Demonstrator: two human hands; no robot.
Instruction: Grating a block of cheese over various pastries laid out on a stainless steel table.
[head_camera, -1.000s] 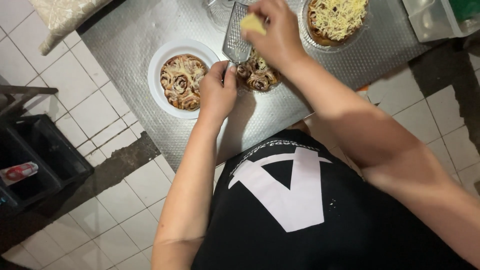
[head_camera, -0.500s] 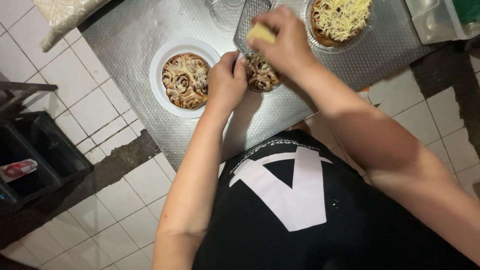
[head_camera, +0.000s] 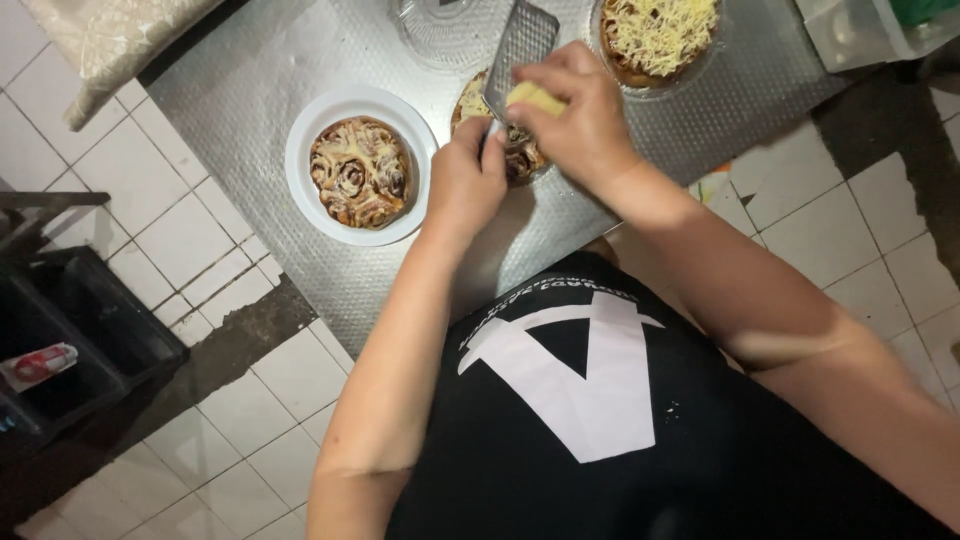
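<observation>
Left hand (head_camera: 466, 183) closed on metal grater (head_camera: 520, 45) handle; right hand (head_camera: 580, 125) pressing yellow cheese block (head_camera: 535, 98) against it. Beneath both, rolls (head_camera: 515, 150); left of them, white plate (head_camera: 310, 130).

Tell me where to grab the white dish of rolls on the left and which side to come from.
Grip the white dish by its bare rim on the left edge, coming from the left. The rim is wide and flat there, free of rolls. The left hand, holding the grater, crowds its right side, and the right hand presses the cheese block just beyond, so that side looks blocked.
</observation>
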